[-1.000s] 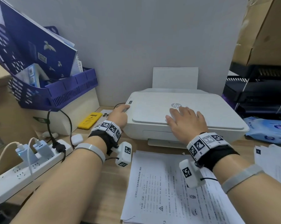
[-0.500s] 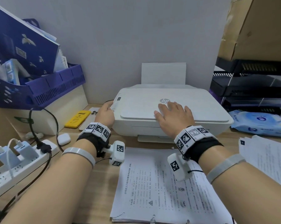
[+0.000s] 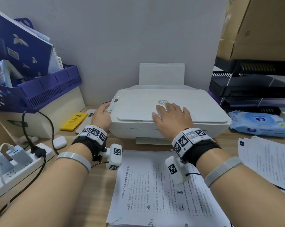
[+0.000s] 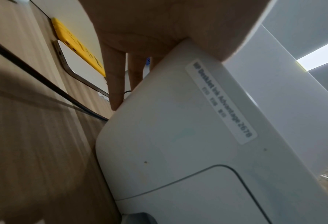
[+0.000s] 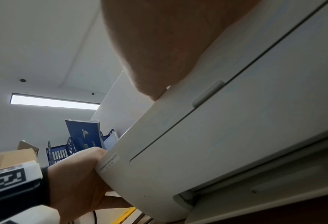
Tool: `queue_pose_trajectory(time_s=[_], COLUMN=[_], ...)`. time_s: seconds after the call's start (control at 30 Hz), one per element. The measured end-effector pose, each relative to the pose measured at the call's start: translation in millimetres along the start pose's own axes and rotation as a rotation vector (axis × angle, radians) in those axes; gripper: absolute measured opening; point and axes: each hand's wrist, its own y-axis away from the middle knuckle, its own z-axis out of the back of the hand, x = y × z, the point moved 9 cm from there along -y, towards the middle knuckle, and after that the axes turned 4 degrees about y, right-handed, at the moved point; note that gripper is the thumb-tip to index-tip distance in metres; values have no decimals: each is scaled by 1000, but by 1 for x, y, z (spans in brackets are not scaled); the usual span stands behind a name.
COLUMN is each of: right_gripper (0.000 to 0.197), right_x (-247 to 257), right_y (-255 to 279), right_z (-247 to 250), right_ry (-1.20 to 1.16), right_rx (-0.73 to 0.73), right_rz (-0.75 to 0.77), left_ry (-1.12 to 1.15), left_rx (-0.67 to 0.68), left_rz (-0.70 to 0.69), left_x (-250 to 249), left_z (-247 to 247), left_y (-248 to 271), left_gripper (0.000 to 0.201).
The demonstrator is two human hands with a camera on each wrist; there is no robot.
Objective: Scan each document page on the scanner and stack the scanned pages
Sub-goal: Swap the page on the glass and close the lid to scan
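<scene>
1. Scanner [image 3: 169, 112]: white flatbed unit, lid down, at the back middle of the wooden desk [image 3: 53, 202] against the wall. White paper tray stands upright behind it.
2. Right hand [image 3: 173, 119]: palm down on the front part of the lid, fingers straight and spread, just below the logo. It lies flat on the lid and grips nothing.
3. Left hand [image 3: 102, 117]: cupped against the scanner's front-left corner beside the control panel. The left wrist view shows fingers [image 4: 115, 84] reaching down the scanner's side. Thumb tip hidden; cannot tell if it presses a button.
4. Document stack [image 3: 161, 190]: printed pages face up on the desk directly before the scanner, under both wrists.
5. Second pile of pages [image 3: 268, 163]: at the right desk edge, apart from the first stack.
6. Left surroundings: yellow phone [image 3: 73, 119] just beside the left hand, white earbud case [image 3: 59, 142], power strip [image 3: 15, 169] with chargers plugged in, blue file basket [image 3: 45, 90] holding folders.
7. Right surroundings: blue wet-wipe pack [image 3: 258, 122], black stacked trays [image 3: 253, 89].
</scene>
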Motion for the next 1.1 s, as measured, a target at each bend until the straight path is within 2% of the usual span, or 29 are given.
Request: queue_pose_trajectory(time_s=[0.73,0.93,1.1], right_gripper=[55,52,52], right_x=[0,-7,-37], right_y=[-1,2,11], right_z=[0,0,4], right_ry=[13,-22,-19], right_rx=[-18,52,112], right_rz=[3,-10,-87], left_ry=[45,26,28], left_rx=[8,10,47], left_rz=[13,33,98], left_x=[1,1,5], left_z=[-1,1,1], left_y=[0,1,0], left_gripper=[45,45,47])
